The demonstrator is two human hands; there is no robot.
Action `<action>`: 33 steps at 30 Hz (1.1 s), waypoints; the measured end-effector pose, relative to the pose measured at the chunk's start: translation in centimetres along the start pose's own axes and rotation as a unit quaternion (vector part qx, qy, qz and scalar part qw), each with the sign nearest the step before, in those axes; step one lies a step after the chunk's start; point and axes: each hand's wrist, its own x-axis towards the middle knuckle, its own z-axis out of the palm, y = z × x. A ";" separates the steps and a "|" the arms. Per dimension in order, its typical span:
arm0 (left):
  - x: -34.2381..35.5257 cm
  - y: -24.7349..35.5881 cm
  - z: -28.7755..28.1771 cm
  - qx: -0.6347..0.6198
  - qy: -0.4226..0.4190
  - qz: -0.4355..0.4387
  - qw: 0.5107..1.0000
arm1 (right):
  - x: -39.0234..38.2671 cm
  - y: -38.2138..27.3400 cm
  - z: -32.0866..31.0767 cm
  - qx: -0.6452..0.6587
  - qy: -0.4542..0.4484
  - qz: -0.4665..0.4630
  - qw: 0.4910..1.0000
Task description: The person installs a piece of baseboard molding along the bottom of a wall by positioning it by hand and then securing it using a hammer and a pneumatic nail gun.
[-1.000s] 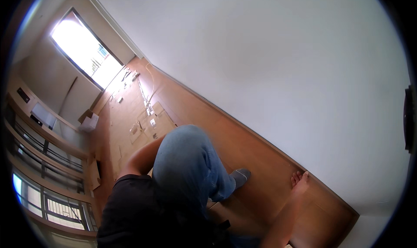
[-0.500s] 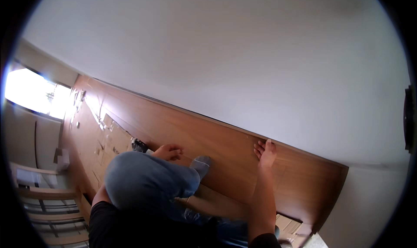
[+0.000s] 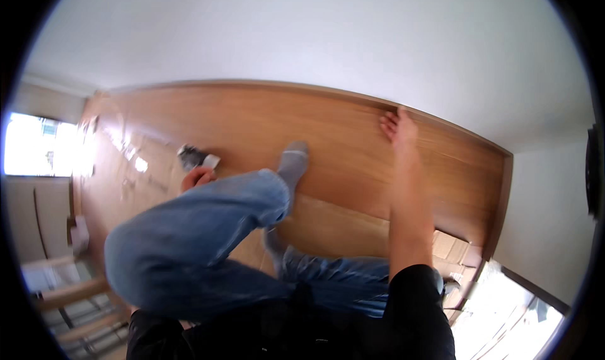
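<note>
My right hand [image 3: 401, 128] reaches forward to the wooden baseboard [image 3: 353, 96] at the foot of the white wall. Its fingers are extended and slightly apart, with the tips at the strip and nothing in them. My left hand [image 3: 197, 176] is low over the floor beyond my bent knee, which hides part of that hand and its forearm. Right beside it lies a dark grey object with a pale end [image 3: 194, 157], too blurred to name. Whether the left fingers grip this object, I cannot tell.
Brown wood flooring [image 3: 340, 133] runs along the white wall [image 3: 302, 38]. Cardboard sheets [image 3: 154, 164] cover part of it at left, and more cardboard [image 3: 450, 246] lies at right. My socked foot [image 3: 294, 158] stands between my hands. A bright window [image 3: 41, 145] and wooden slatted frame [image 3: 75, 290] are at left.
My view has turned and tilted down. My left hand has moved left to the dark grey object, while my right hand stays at the baseboard.
</note>
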 end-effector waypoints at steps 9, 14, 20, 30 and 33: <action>-3.6 5.2 -5.2 -0.135 0.122 -0.018 0.983 | 0.1 0.1 1.6 -0.049 0.013 0.027 0.998; -2.4 4.9 -6.6 -0.125 0.129 -0.039 0.983 | -0.5 -0.5 1.8 -0.067 0.032 0.039 0.996; 3.2 8.9 -7.0 -0.060 0.114 -0.012 0.992 | -2.7 -2.5 0.9 -0.047 0.016 0.027 0.998; 11.5 26.7 7.8 0.323 -0.144 0.237 0.905 | -4.4 -1.8 2.3 -0.040 0.052 0.010 0.998; 11.2 25.8 18.7 0.452 -0.320 0.263 0.790 | -4.3 -1.6 1.3 -0.047 0.081 0.003 0.996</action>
